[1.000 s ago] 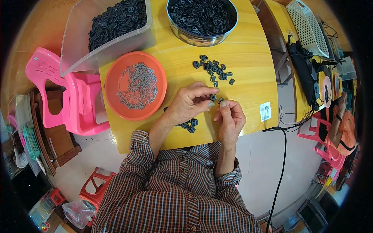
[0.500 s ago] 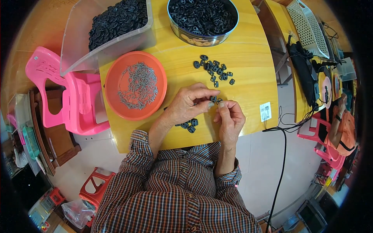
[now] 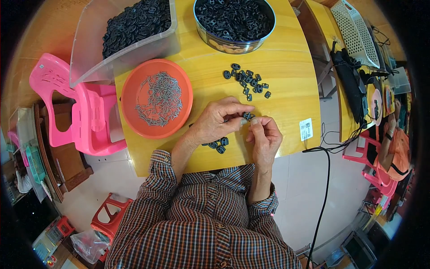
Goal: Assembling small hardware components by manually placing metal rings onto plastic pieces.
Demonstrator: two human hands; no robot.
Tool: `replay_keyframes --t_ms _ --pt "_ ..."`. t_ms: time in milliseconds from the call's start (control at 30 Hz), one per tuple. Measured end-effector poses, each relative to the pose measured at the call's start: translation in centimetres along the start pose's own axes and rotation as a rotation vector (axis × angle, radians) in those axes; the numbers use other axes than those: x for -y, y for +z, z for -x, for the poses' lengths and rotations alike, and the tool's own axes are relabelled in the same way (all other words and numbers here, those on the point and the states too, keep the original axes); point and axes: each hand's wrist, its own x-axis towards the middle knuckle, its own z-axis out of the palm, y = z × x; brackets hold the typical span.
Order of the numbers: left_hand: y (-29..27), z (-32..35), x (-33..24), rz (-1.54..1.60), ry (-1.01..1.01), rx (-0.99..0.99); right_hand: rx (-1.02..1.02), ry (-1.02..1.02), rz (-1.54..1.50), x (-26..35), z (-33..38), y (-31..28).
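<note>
My left hand [image 3: 219, 120] pinches a small black two-holed cord lock piece [image 3: 246, 115] between thumb and fingers, above the yellow table. My right hand [image 3: 265, 136] meets it from the right, its thumb and finger closed on a smaller black piece [image 3: 252, 116]. The two pieces touch or nearly touch; fingertips hide how they join. Beyond my hands lies a loose group of black cord lock pieces [image 3: 254, 82]. Several more cord locks [image 3: 220, 149] lie under and beside my left wrist, partly covered by it.
An orange-red plate [image 3: 186, 114] of thin grey metal pieces [image 3: 162, 96] stands left. Behind are a clear plastic bin [image 3: 134, 53] and a round tin [image 3: 233, 47], both full of black pieces. A black cable [image 3: 328, 179] hangs at the right edge. Another person [image 3: 396, 150] sits far right.
The two small black pieces have come closer together between my fingertips. My right hand has shifted very slightly left; my left hand is almost unmoved.
</note>
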Motion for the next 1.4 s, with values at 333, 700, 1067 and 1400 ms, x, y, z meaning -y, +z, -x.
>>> replay_keyframes --t_ms 333,700,1067,1400 --pt "-0.07 0.03 0.03 -0.004 -0.005 0.036 0.015 0.006 -0.010 0.02 0.04 -0.08" --pt "-0.27 0.13 0.22 0.040 0.002 0.061 0.035 0.033 -0.032 -0.01 0.17 -0.10" --pt "-0.47 0.24 0.01 0.107 -0.013 0.072 0.139 0.124 -0.179 0.38 -0.06 -0.53" --pt "-0.65 0.39 -0.11 0.170 -0.043 0.096 0.158 0.103 -0.257 -0.13 0.07 -0.28"
